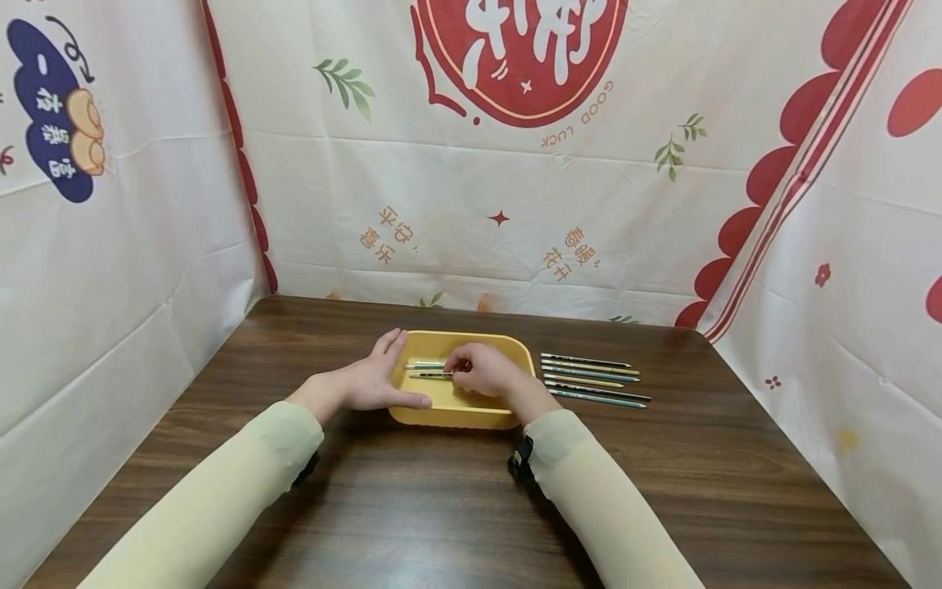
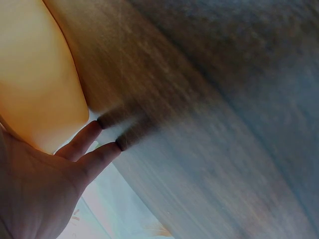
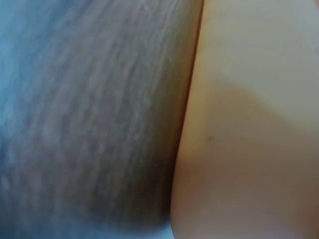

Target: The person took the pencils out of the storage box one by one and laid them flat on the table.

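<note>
A yellow plastic basket (image 1: 456,419) stands on the table, its wall also filling much of the right wrist view. My left hand (image 1: 366,383) rests at the basket's left end, fingers spread and thumb over the front rim. In the left wrist view the left hand (image 2: 37,191) lies along the basket's outer wall (image 2: 40,74). Inside the basket my right hand (image 1: 487,373), fingers curled, pinches the right end of a dark pencil (image 1: 430,375). Just behind that pencil lie light green pencils (image 1: 423,366). The right fingertips are partly hidden.
To the right of the basket several pencils (image 1: 592,379) lie side by side, dark, yellowish and blue-green. All stand on a dark wood-grain table (image 1: 412,507). Printed white cloth (image 1: 456,180) hangs behind the table and along both sides.
</note>
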The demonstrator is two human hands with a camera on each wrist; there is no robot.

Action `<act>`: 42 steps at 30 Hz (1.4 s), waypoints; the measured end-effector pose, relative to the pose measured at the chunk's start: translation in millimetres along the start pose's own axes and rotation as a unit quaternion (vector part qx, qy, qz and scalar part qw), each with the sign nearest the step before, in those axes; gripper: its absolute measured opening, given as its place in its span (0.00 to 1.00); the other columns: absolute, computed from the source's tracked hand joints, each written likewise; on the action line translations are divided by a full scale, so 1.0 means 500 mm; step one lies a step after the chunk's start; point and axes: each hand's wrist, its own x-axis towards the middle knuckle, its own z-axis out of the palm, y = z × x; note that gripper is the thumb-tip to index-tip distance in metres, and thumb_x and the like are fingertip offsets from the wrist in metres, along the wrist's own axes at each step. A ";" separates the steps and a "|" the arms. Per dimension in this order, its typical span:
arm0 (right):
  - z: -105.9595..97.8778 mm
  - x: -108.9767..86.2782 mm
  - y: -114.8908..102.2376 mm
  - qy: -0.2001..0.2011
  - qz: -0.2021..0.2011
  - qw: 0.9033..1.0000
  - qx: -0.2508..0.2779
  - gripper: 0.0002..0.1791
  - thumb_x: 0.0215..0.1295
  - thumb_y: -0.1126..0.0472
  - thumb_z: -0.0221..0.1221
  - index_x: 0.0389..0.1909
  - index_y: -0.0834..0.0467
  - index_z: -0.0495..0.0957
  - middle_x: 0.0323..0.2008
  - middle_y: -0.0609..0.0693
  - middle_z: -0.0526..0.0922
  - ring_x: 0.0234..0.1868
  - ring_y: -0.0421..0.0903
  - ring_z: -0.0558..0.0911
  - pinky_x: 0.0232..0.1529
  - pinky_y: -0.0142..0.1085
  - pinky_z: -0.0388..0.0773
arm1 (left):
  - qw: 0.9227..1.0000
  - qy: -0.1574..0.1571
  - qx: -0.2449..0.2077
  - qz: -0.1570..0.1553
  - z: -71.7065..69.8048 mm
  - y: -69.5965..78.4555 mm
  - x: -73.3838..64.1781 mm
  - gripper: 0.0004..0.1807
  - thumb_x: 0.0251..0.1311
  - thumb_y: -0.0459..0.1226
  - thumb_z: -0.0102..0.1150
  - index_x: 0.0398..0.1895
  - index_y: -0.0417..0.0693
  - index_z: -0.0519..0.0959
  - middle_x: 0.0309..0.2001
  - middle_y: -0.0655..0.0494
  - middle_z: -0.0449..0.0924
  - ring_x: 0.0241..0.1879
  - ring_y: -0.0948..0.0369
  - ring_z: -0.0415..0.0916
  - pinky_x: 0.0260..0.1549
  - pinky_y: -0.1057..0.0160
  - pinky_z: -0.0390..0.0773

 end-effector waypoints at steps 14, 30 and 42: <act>-0.017 0.001 -0.019 0.030 0.012 0.999 0.016 0.10 0.78 0.63 0.64 0.53 0.55 0.91 0.46 0.48 0.91 0.45 0.42 0.82 0.53 0.39 0.81 | 1.000 -0.003 -0.001 -0.001 -0.003 0.001 -0.004 0.80 0.56 0.76 0.69 0.92 0.51 0.27 0.91 0.49 0.21 0.86 0.37 0.52 0.82 0.38 0.63; -0.123 -0.096 -0.023 0.078 -0.023 0.997 0.001 0.11 0.78 0.61 0.64 0.54 0.53 0.92 0.46 0.47 0.89 0.45 0.44 0.82 0.47 0.41 0.80 | 1.000 -0.004 0.001 -0.003 -0.005 0.001 -0.001 0.80 0.57 0.76 0.69 0.92 0.50 0.27 0.91 0.48 0.22 0.88 0.38 0.48 0.83 0.38 0.60; -0.175 -0.216 0.046 0.107 0.013 0.994 -0.006 0.10 0.77 0.61 0.66 0.52 0.48 0.92 0.43 0.46 0.87 0.40 0.44 0.80 0.41 0.36 0.79 | 1.000 -0.002 0.003 0.004 -0.002 0.001 -0.005 0.80 0.57 0.75 0.70 0.91 0.50 0.27 0.91 0.48 0.21 0.87 0.38 0.49 0.82 0.39 0.61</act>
